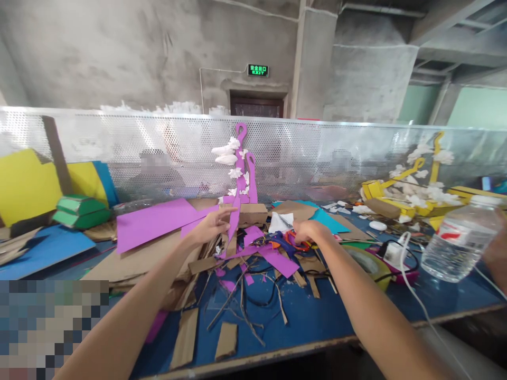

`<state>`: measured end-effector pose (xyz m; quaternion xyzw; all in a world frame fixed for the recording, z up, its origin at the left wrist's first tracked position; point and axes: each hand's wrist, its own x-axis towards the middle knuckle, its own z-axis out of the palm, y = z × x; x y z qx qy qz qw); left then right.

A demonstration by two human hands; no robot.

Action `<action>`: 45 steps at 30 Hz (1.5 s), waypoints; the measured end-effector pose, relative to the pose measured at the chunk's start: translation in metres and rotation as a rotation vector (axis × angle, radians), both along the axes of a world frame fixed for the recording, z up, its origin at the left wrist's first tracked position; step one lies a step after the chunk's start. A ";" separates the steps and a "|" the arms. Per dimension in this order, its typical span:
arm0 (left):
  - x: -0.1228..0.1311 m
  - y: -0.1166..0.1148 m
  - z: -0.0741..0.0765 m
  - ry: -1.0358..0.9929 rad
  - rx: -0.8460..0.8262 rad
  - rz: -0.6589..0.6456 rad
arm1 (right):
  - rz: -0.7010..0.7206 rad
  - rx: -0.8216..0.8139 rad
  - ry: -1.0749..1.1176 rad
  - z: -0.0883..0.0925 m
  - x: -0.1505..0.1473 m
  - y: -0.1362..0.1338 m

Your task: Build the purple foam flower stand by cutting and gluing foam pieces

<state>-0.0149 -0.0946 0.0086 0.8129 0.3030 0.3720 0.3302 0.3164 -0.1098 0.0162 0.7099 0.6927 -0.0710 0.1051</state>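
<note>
My left hand [214, 226] is closed at the edge of an upright purple strip [234, 217], with fingertips against it. Behind it stands a purple hooked cutout [240, 177] with white tufts along its stem. My right hand [309, 232] has its fingers curled down into the clutter, and what lies in them is hidden. Just below it is a red loop-shaped handle [303, 246]. Beside that lies a blue tool with orange parts [282, 244]. White paper [280, 222] and a loose purple strip [279, 262] lie between the hands.
Brown cardboard [130, 264] and a purple sheet [154, 221] lie at left, near a green box shape [81, 212]. At right are a tape roll [366, 264], a white cable [412, 285] and a water bottle [461, 240]. A perforated metal panel [178, 158] stands behind.
</note>
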 end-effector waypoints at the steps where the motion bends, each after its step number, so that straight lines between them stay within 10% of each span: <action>1: 0.000 0.000 0.000 -0.009 0.011 0.001 | -0.001 0.021 -0.004 0.001 0.001 -0.001; 18: -0.001 0.013 -0.006 -0.079 0.080 0.106 | -0.153 0.354 -0.048 0.010 0.039 -0.013; 35: -0.001 0.010 -0.004 -0.035 0.197 0.148 | -0.214 1.228 0.165 0.012 0.045 0.002; 40: 0.000 0.009 -0.004 -0.043 0.187 0.148 | -0.022 1.177 0.420 0.022 0.043 0.002; 45: -0.001 0.009 -0.004 -0.066 0.191 0.185 | 0.328 0.617 0.752 0.015 0.018 0.002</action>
